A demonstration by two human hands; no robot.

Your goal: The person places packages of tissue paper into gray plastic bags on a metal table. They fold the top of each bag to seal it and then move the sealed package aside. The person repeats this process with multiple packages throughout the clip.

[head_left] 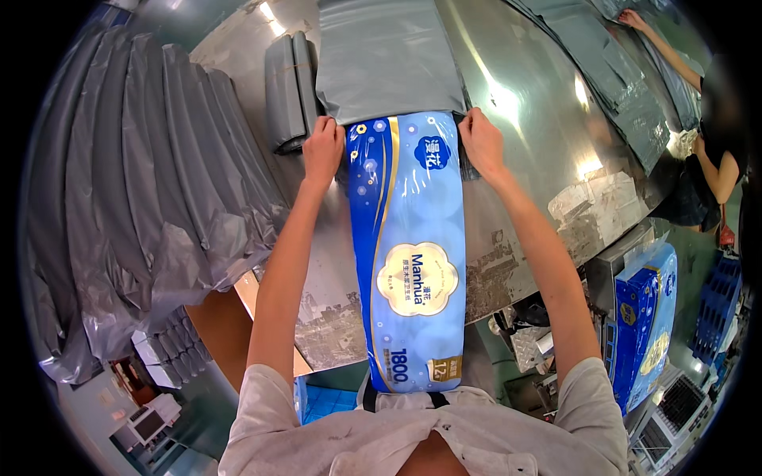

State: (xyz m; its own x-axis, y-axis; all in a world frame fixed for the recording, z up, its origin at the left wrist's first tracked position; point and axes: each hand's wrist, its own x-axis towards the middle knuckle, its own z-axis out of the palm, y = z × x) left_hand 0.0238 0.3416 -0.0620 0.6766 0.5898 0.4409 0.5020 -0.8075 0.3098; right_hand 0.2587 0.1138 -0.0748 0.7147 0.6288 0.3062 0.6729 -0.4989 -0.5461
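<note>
A long blue plastic-wrapped pack of paper rolls [413, 206] lies lengthwise in front of me, its near end against my waist. Its far end sits at the mouth of a grey plastic bag [389, 63] spread flat on the metal table. My left hand [324, 149] is closed on the left edge of the bag's mouth. On the opposite side, my right hand [481, 141] pinches the right edge of that mouth. The part of the pack inside the bag, if any, is hidden.
Rolled grey bags [286, 91] lie left of the bag on the metal table [508, 206]. Many grey bags [135, 159] hang in a row at left. Another blue pack [647, 317] stands at lower right. A co-worker [714, 151] handles grey bags [611, 79] at upper right.
</note>
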